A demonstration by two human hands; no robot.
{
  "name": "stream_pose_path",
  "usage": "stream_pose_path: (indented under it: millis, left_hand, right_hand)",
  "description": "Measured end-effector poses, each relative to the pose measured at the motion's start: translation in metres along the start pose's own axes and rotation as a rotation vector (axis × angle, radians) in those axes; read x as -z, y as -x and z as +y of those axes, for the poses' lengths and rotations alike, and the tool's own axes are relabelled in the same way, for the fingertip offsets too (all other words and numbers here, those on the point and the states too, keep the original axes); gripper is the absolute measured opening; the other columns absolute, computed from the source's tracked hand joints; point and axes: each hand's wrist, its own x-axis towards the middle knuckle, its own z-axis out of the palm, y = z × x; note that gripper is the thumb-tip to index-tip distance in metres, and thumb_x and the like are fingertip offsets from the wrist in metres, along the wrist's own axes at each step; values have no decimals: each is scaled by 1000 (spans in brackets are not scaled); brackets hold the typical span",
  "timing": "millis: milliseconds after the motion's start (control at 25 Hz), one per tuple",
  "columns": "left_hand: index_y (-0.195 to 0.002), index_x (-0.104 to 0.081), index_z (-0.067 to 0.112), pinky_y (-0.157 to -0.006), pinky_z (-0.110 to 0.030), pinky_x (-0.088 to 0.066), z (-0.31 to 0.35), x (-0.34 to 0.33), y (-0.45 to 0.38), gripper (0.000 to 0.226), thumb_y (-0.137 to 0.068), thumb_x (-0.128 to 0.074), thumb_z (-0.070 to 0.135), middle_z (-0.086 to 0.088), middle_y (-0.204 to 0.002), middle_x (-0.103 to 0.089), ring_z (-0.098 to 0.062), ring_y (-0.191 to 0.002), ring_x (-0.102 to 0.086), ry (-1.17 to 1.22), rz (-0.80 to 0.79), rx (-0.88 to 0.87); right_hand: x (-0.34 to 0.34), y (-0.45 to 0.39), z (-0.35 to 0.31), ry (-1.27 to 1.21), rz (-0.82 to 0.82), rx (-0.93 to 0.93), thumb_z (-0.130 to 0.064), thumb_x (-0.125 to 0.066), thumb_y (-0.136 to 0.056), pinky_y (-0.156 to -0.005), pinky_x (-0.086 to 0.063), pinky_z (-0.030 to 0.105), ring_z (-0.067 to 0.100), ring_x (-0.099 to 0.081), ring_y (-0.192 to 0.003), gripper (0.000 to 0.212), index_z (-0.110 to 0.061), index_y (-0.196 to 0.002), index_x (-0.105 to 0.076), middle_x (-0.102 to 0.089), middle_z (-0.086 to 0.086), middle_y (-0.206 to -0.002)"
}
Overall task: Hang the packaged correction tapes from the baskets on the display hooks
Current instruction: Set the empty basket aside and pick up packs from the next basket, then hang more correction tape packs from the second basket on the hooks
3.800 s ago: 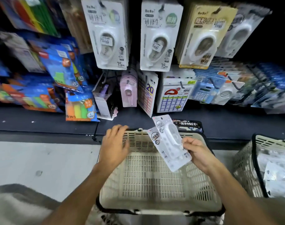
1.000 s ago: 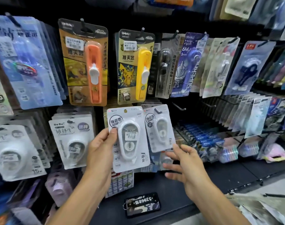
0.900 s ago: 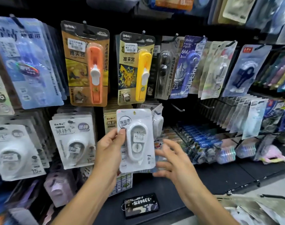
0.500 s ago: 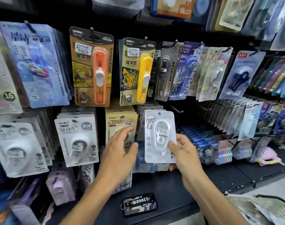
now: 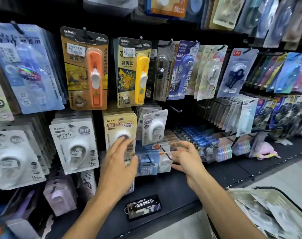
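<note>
Beginning nearest the camera, a basket (image 5: 277, 214) is seen at the lower right edge, loosely filled with clear-packed correction tapes (image 5: 260, 209) not yet hung; it lies below and to the right of both hands, and the right hand (image 5: 186, 157) is judged the nearer for the next pick. A dark tag with white digits (image 5: 143, 207) lies flat on the black shelf (image 5: 219, 171) between the forearms. Above it the left hand (image 5: 120, 161) is held with fingers spread and relaxed, nothing gripped, its fingertips over the lower part of the beige pack (image 5: 120, 128); whether they touch it cannot be told. The right hand is likewise slack and empty, fingers lightly bent, just beside blue calculator-like packs (image 5: 147, 163). Farther back, the white correction tape pack (image 5: 153, 129) is found on its hook, above and between the hands, its long axis upright with a slight tilt, apart from both hands. An empty hook (image 5: 176, 109) projects just to its right. Compared with half a second earlier, when the pack was gripped at its lower edge by the right hand and steadied near the left, it has been released and hangs free, and both hands have been lowered. The coming move is judged to be a reach down to the basket.
</note>
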Motion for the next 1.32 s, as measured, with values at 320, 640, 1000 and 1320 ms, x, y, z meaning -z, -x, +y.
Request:
stream_pose_path:
  millis: [320, 640, 1000, 1320]
  left_hand:
    - [-155, -38, 22, -117, -40, -35, 3, -92, 64, 62, -97, -58, 33, -2, -162, -35, -25, -147, -36, -456, -786, -272]
    - [-144, -50, 28, -107, -34, -41, -21, -122, 90, 49, -96, -58, 35, 5, -145, -52, -20, -135, -49, -564, -956, -353]
    - [-148, -45, 31, -109, -35, -44, -21, -121, 95, 53, -96, -59, 38, -2, -150, -52, -24, -136, -50, -690, -1128, -275]
    - [-146, -49, 31, -106, -42, -48, -39, -114, 97, 50, -98, -60, 41, -2, -147, -55, -26, -125, -59, -709, -1253, -198]
  right_hand:
    - [141, 98, 224, 972, 215, -308, -26, -63, -93, -104, -41, 41, 33, -59, -119, 41, -11, -130, -53, -62, 13, -125]
    - [182, 86, 284, 1216, 77, -284, 0, -44, -90, -88, -50, 41, 37, -65, -109, 44, -10, -131, -56, -69, 20, -116]
    - [58, 177, 305, 1305, -382, -139, -3, -50, -89, -100, -43, 41, 36, -62, -117, 48, -10, -136, -48, -68, 21, -119]
    - [39, 192, 242, 1139, -787, 76, -30, -65, -91, -85, -53, 37, 29, -67, -101, 21, -17, -107, -69, -75, 6, -105]
